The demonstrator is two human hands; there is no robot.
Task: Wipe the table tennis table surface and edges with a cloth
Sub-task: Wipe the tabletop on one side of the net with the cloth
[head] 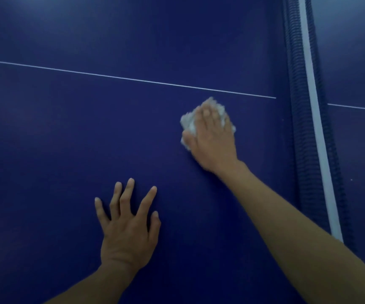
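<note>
Head view, sole entry. Table (67, 139) — dark blue playing top, with a thin white centre line (133, 79) across it and a net (292, 106) with a white top band at the right. Cloth (188, 123): a small white wad with fluffy edges, lying on the table just short of the centre line and near the net. The right hand (212, 137) lies flat on the cloth, fingers straight and close together, pressing down; the picture is blurred here. Left hand (126, 229): fingers spread, palm down on bare table, well apart from the cloth, holding nothing. Handling, as judged: the cloth is light, soft and limp, and likely to bunch or slip on the smooth top — best held under a flat palm at its middle, and pinched over the rim for the edges. Brands, labels, writing: none legible.
</note>
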